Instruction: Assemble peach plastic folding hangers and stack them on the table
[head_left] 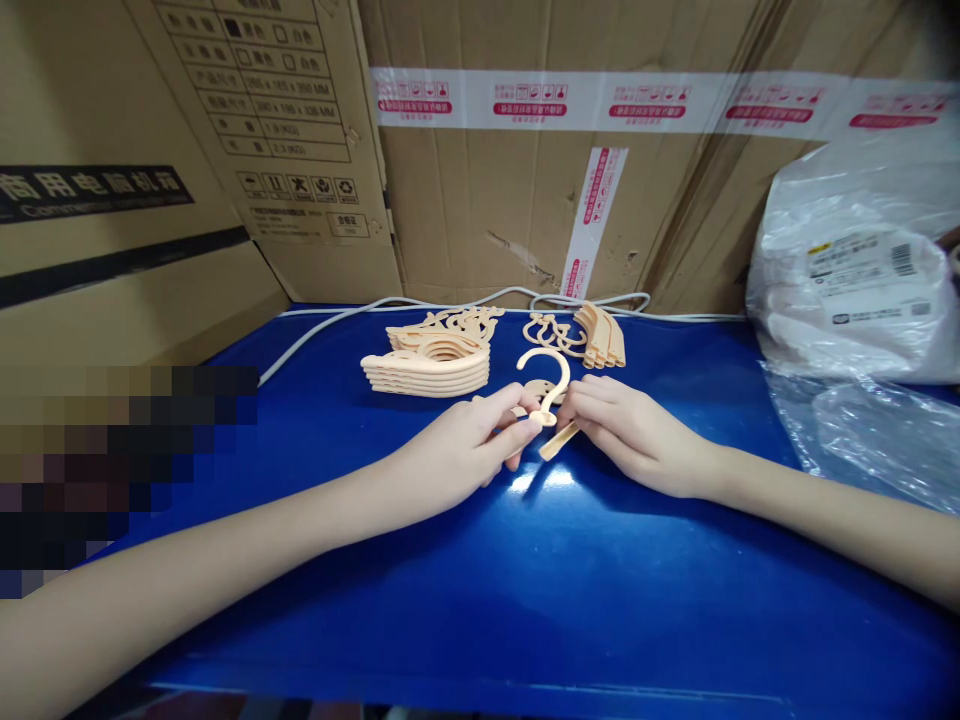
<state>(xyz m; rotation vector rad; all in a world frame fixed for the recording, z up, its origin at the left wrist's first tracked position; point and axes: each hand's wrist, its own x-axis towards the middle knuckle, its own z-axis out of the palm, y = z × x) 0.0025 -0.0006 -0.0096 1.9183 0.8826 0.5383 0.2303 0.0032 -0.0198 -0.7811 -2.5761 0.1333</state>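
Head view: my left hand point(491, 432) pinches a hook point(561, 375), my right hand point(634, 430) a strip point(559, 441), unjoined; loose hooks point(556, 333) remain at twelve o'clock, bundled strips point(602, 338) at one.

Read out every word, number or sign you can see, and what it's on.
"商用电脑机箱": left carton
"Commercial", rest blurred: below that
"1.9(KG)": printed panel
"2.3(KG)": same panel
"合格证": same panel
Recycling symbol: same panel
Other panel print, tape lettering, bag label: too small or blurred.

left grip point(480, 436): cream hook piece point(565, 378) | right grip point(637, 432): slim strip point(559, 442), perhaps separate | blue table point(480, 600) beneath
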